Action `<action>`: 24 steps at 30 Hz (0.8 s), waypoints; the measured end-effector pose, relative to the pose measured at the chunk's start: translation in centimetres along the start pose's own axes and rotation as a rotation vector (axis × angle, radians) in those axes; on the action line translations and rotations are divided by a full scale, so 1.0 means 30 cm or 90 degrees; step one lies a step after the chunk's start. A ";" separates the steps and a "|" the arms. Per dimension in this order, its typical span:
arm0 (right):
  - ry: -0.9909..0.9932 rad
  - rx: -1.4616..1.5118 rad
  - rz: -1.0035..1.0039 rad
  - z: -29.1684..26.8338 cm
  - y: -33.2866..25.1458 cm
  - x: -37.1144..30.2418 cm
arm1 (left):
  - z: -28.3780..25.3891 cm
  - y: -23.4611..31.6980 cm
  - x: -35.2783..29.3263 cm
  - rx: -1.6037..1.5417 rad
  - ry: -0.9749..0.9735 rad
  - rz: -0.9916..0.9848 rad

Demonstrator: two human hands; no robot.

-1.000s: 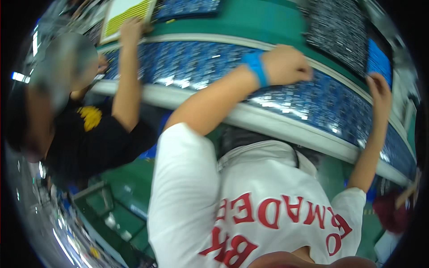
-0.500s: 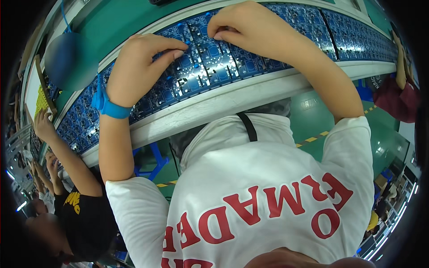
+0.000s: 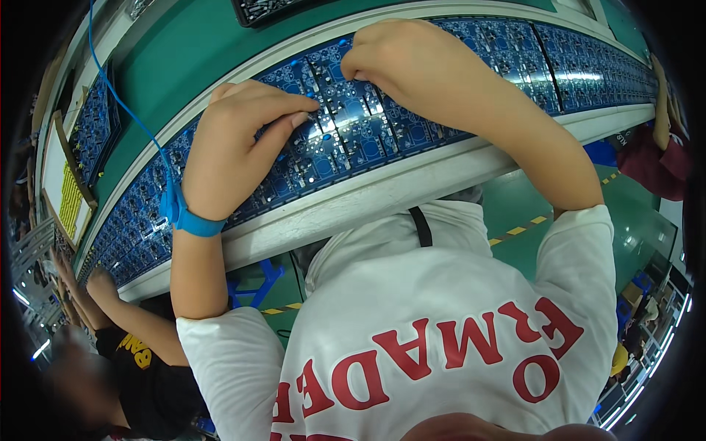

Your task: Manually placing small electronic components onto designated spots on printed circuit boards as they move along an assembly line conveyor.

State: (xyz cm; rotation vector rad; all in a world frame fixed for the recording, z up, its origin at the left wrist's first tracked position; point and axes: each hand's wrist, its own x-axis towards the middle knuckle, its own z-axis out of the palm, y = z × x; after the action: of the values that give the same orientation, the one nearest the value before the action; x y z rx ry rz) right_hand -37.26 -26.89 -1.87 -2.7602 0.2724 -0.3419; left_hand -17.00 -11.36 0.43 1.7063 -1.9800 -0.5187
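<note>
Blue circuit boards [image 3: 360, 121], dense with small parts, lie in a long row under both hands. My left hand [image 3: 235, 143] is over the boards with thumb and forefinger brought close in a pinch; whatever lies between the tips is too small to name. Beside those fingertips is a small blue rounded part [image 3: 326, 137] on the board. My right hand [image 3: 401, 59] hovers at the boards' far side, its fingers curled together and hiding anything within them. A blue wrist strap [image 3: 198, 223] circles my left wrist.
A blue cord [image 3: 121, 99] runs from the strap to the upper left. The pale rail [image 3: 353, 191] borders the near side. At the far edge is a black tray [image 3: 276, 9] of small parts. Co-workers' arms reach in at left [image 3: 136, 316] and right [image 3: 660, 103].
The view has shifted, showing more of the black tray. My left fingertips sit slightly farther right, the right fingers are curled tighter, and the left co-worker's arm has moved lower.
</note>
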 end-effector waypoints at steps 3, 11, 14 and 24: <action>0.002 -0.005 -0.005 -0.006 -0.008 0.004 | -0.001 0.013 0.008 -0.016 -0.002 -0.013; -0.076 0.113 0.099 -0.178 0.043 0.048 | 0.026 0.001 0.007 -0.109 0.001 -0.019; 0.229 0.087 0.314 -0.273 0.199 0.001 | 0.055 0.014 0.047 -0.041 -0.004 0.055; 0.218 0.004 0.306 -0.245 0.526 -0.023 | 0.095 0.038 0.039 0.261 0.015 0.145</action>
State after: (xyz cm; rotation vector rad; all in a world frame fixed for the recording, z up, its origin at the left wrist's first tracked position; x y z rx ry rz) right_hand -42.19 -43.58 -0.98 -2.5071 0.9920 -0.6740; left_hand -19.69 -12.42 -1.12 1.6639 -2.3438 -0.0092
